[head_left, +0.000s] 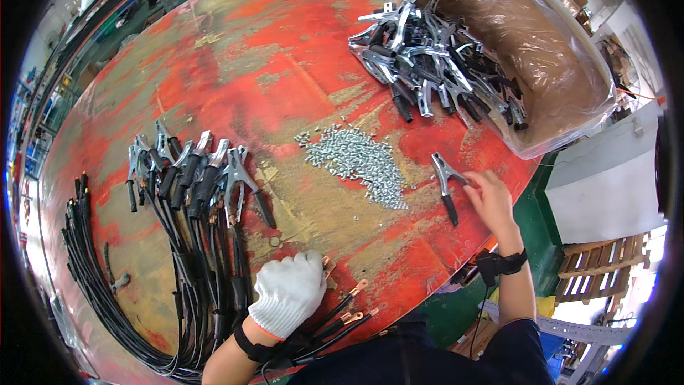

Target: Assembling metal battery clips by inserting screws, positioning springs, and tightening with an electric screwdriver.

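My left hand (pixel 288 294), in a white knitted glove, is closed round a black cable; its copper lug (pixel 328 262) pokes out beside the fingers. Below it, more black cables with copper lugs (pixel 360 286) lie at the near table edge. My bare right hand (pixel 490 203) pinches one handle of a silver clamp with black grips (pixel 444 175), whose other grip points toward me. Between my hands and farther off, a pile of small silver screws or similar fasteners (pixel 360 164) is spread on the table; their exact kind is too small to tell.
At left lies a bundle of black cables (pixel 189 264) with clamps (pixel 206 164) at their far ends. A heap of loose clamps (pixel 427 57) spills from a plastic-lined carton (pixel 527 36) at the far right. The worn red table (pixel 235 64) has a curved edge.
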Demonstrator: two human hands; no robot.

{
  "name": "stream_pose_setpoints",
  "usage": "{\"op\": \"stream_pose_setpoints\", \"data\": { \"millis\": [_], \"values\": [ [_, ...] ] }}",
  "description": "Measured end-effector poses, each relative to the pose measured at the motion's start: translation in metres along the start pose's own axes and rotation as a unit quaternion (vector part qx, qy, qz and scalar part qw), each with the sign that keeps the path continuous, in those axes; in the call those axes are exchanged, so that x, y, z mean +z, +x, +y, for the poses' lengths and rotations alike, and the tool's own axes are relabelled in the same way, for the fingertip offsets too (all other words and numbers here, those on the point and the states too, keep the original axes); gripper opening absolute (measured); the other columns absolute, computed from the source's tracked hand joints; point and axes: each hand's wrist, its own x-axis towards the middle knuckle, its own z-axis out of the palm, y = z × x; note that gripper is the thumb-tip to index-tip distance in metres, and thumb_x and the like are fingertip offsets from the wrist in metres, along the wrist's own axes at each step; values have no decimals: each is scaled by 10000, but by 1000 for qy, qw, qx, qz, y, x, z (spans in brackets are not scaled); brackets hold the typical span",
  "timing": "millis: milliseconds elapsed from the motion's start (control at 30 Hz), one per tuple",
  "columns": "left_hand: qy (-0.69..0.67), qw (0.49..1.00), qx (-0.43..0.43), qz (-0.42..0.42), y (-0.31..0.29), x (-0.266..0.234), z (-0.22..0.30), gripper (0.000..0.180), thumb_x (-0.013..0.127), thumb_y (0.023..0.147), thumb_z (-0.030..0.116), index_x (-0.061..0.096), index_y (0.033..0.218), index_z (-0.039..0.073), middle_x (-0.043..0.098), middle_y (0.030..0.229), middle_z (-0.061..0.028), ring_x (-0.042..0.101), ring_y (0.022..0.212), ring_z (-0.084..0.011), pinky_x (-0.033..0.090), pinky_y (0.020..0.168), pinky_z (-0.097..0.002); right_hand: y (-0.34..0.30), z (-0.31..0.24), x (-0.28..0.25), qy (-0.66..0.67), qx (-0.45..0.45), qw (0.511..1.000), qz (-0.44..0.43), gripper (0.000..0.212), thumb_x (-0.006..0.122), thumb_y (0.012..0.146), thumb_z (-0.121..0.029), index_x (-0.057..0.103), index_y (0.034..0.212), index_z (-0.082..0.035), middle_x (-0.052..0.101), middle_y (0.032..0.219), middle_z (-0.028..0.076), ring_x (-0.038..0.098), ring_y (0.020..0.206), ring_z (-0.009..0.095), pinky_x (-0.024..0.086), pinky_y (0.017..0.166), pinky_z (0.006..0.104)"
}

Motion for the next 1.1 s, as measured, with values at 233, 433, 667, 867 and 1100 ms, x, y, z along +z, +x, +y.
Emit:
{"op": "stream_pose_setpoints", "data": {
  "millis": [233,433,667,867,1100],
  "values": [
    [-2,1000,-23,-17,6,3,-2,224,604,816,286,573,800,65,633,690,-103,652,618,-281,515,532,-414,4,-43,10,-73,-69,994,42,652,686,790,-420,482,1308,-83,558,1210,146,526,1106,337,408,936,447],
    [-231,958,-157,67,-10,-10,-23,203,578,854,225,568,972,61,654,731,-136,661,641,-277,515,574,-378,7,-44,6,-76,-7,997,-28,749,745,744,-393,426,1356,-102,538,1248,157,536,1104,329,420,936,436],
    [-784,595,-136,-110,-12,-13,-35,313,502,942,141,516,1199,-39,604,807,-60,581,712,-130,477,643,-262,-3,-80,-17,588,23,809,8,862,773,768,-209,261,1446,-60,507,1275,119,515,1185,246,415,1008,404],
    [-765,615,-172,-80,-14,3,-28,271,533,956,160,526,1163,-15,622,825,-68,583,685,-115,478,606,-247,-34,-154,10,748,42,653,-107,896,875,639,-179,336,1343,-48,512,1274,134,506,1225,328,415,1020,432],
    [-713,690,-123,-17,-26,3,-27,364,535,944,168,467,1266,13,656,862,-77,596,696,-99,500,650,-266,-47,-192,42,725,43,655,-211,815,852,611,35,366,1259,-56,493,1300,148,495,1233,240,441,1010,381]
  ]
}}
